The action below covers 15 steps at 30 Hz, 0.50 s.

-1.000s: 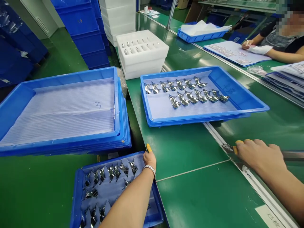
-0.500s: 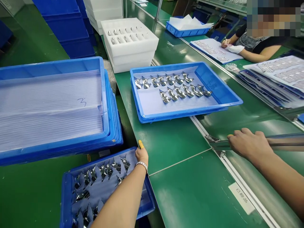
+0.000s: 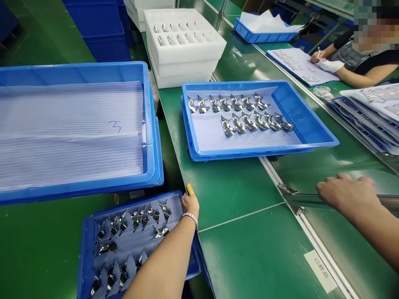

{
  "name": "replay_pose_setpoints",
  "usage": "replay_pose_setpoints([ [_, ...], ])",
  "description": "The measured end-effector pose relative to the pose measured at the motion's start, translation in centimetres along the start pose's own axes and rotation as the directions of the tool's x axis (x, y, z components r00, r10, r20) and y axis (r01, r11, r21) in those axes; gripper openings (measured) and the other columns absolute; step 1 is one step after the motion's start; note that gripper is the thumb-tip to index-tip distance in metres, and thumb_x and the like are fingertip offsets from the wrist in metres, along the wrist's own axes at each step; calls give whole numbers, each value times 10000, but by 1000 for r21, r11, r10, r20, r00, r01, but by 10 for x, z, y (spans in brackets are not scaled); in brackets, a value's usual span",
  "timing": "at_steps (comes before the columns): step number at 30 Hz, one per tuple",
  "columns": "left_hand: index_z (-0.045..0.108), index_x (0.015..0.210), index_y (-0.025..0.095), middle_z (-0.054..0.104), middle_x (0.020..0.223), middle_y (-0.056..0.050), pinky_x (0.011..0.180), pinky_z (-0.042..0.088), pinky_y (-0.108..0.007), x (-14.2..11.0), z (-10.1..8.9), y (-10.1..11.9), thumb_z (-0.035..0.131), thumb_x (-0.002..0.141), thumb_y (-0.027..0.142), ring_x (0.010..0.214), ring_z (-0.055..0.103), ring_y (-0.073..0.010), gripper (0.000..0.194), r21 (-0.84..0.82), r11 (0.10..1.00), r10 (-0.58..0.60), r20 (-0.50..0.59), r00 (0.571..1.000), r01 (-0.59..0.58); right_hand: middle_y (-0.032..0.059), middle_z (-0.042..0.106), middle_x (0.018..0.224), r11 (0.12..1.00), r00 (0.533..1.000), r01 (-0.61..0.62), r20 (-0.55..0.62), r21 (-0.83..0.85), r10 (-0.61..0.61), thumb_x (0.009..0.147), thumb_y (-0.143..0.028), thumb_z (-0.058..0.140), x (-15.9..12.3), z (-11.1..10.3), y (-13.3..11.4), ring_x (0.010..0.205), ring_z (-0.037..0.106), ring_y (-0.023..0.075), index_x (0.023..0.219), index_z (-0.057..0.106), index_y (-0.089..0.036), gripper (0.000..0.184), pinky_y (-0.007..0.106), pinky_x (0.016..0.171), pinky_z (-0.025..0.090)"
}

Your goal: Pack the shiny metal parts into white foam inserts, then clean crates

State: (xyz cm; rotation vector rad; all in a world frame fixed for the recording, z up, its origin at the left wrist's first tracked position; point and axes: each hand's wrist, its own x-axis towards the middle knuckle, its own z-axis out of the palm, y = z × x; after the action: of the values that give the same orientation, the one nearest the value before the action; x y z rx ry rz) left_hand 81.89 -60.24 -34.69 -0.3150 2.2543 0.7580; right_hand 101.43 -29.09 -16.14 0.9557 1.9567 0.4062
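Note:
My left hand (image 3: 190,203) grips the far right corner of a near blue tray (image 3: 83,249), thumb up on the rim. Several shiny curved metal parts (image 3: 137,218) lie in that tray on a pale liner. My right hand (image 3: 346,191) lies with curled fingers over a flat metal bar (image 3: 301,200) that crosses the silver rail at the green table's edge. Beyond my hands, a second blue tray (image 3: 311,128) holds two neat rows of the same metal parts (image 3: 246,112).
A stack of large blue trays (image 3: 153,124) with a white liner stands at the left. White foam trays (image 3: 187,54) with parts sit behind. A co-worker's arm (image 3: 358,74) rests on papers at the far right, beside stacked sheets (image 3: 370,108). Blue crates (image 3: 102,25) stand at the back.
My right hand has slid to the right along the metal bar, away from its end. My left hand has stayed on the near tray's corner. The view has shifted slightly.

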Motion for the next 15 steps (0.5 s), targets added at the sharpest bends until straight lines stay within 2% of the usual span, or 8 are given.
replay_pose_setpoints([
  [2,736,1128,42,734,1129,-235,931,531,-365,-1,-2,1,313,1018,491,1109,686,-360,627,0,1000,4,4,1000,-4,190,709,1126,995,998,-49,29,89,47,900,-89,433,-2,-7,8,1128,547,347,799,779,-189,374,478,800,372],
  [5,755,1076,53,750,1080,-223,879,551,-351,-2,-4,2,366,1012,452,1049,712,-347,560,16,1000,8,-17,1000,-8,228,685,1158,971,990,-132,-21,197,139,918,-220,470,-6,-16,25,1097,572,335,917,775,-167,310,409,730,368],
  [7,767,1039,67,758,1051,-212,841,562,-338,-3,-4,4,400,1006,420,1006,727,-333,510,32,999,7,-43,999,-5,246,674,1158,960,981,-182,-32,212,193,937,-247,433,-10,-18,34,1052,606,320,975,761,-167,339,389,708,387],
  [9,773,1015,74,762,1037,-208,814,568,-329,-4,-5,5,417,1001,401,978,736,-323,483,43,999,5,-59,998,-2,219,681,1151,957,977,-208,-12,204,215,965,-239,354,-12,-19,36,1045,624,303,982,745,-192,394,371,705,421],
  [12,780,993,92,767,1026,-198,785,570,-319,-4,-5,6,420,1000,402,958,741,-315,476,49,999,4,-63,998,-1,141,681,1204,981,993,-117,-11,155,120,983,-219,314,-10,-15,30,1142,592,292,996,704,-218,390,369,771,458],
  [15,785,980,118,774,1012,-182,757,570,-309,-4,-4,5,422,1001,396,948,744,-305,458,66,998,2,-72,997,2,119,659,1271,992,999,-29,29,127,25,995,-273,367,-3,-11,19,1225,536,317,1061,672,-218,317,412,834,465],
])
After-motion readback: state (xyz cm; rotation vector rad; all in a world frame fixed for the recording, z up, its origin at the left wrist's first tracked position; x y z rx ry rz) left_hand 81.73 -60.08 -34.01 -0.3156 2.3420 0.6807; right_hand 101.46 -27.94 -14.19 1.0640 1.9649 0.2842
